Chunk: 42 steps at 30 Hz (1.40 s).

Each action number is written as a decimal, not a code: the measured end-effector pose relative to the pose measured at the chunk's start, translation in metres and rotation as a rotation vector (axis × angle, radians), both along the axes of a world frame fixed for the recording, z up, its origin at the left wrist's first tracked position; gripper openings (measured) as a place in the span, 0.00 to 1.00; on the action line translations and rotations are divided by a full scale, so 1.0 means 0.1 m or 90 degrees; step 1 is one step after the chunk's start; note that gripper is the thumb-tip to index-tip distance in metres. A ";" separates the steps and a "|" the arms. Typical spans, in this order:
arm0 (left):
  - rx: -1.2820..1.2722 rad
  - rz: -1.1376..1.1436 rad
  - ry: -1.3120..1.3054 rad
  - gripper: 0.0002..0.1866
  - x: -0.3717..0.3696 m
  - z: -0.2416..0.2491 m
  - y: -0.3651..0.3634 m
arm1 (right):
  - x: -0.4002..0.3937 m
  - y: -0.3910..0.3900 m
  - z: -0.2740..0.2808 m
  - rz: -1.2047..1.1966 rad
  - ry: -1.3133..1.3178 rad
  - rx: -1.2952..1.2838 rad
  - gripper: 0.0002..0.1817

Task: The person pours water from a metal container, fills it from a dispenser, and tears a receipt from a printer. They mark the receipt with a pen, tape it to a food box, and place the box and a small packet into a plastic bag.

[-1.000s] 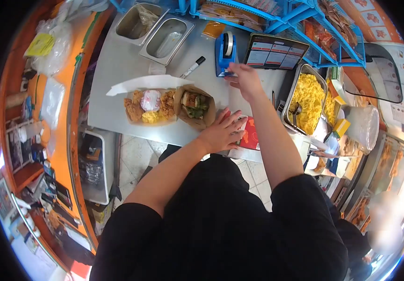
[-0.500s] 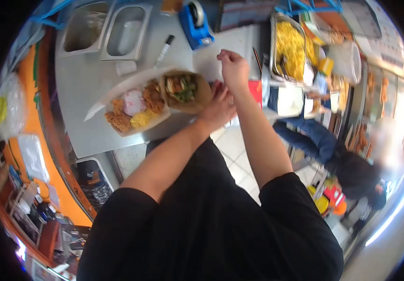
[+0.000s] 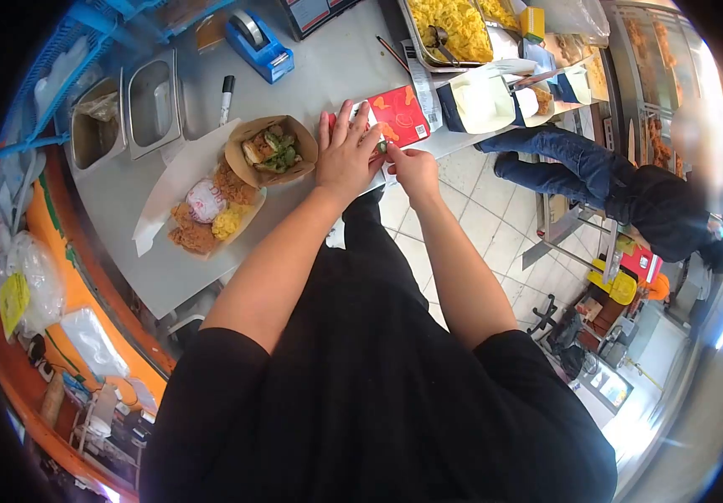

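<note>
My left hand lies flat with fingers spread over the left part of a red printed packet on the steel counter. Close beside its fingertips, my right hand is closed in a pinch at the packet's near edge; what it pinches is too small to tell. Left of my left hand stands a brown paper bowl with greens and fried pieces. Touching it is a paper tray with fried chicken, a white wrapped ball and yellow food.
A marker, a blue tape dispenser and metal bins sit on the counter. At the upper right are a tray of yellow food and an open box. A person stands beyond the tiled floor.
The view has shifted, with the food now further left and lower. My right hand has come down from its raised position to the packet's edge beside my left hand. More of the red packet shows.
</note>
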<state>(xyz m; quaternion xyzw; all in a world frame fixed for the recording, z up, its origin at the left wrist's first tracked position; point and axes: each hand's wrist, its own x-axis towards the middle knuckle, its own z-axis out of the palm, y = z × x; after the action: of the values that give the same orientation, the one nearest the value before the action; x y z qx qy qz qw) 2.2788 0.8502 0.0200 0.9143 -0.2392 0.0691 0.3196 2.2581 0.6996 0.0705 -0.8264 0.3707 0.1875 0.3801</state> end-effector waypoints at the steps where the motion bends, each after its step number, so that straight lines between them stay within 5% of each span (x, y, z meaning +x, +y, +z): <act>1: 0.003 0.001 -0.006 0.27 0.02 0.00 -0.01 | -0.01 -0.04 0.03 -0.026 -0.011 0.097 0.21; 6: 0.072 0.011 -0.007 0.27 0.00 0.00 -0.02 | -0.17 -0.33 -0.23 -0.004 -0.123 0.441 0.16; 12: 0.089 0.007 0.006 0.27 -0.01 -0.01 -0.03 | -0.11 -0.50 -0.35 0.043 -0.076 0.487 0.13; 18: 0.134 -0.006 0.017 0.28 -0.01 0.07 -0.02 | -0.08 -0.53 -0.49 0.171 -0.183 0.326 0.19; 20: 0.131 -0.005 0.018 0.28 -0.01 0.09 -0.03 | -0.05 -0.54 -0.31 0.265 -0.032 -0.028 0.25; 24: 0.146 0.006 0.014 0.29 -0.01 0.13 -0.06 | 0.00 -0.47 -0.28 0.416 -0.022 -0.217 0.30; 32: 0.179 0.025 0.021 0.34 -0.07 0.29 -0.15 | -0.21 -0.46 -0.27 0.360 -0.097 -0.234 0.31; 35: 0.238 0.200 0.108 0.41 -0.15 0.42 -0.26 | -0.24 -0.58 -0.19 0.271 -0.065 -0.209 0.34; 38: 0.240 0.196 0.242 0.42 -0.16 0.62 -0.21 | -0.38 -0.76 -0.39 0.166 -0.103 -0.169 0.37; 42: 0.329 0.080 0.212 0.40 -0.16 0.68 -0.08 | -0.41 -0.98 -0.63 0.012 -0.108 -0.035 0.36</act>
<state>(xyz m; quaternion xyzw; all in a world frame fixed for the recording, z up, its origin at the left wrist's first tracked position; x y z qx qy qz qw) 2.2624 0.8422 0.0885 0.9770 -0.1365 -0.1250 0.1061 2.2170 0.6017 0.0077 -0.8528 0.3344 0.1099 0.3857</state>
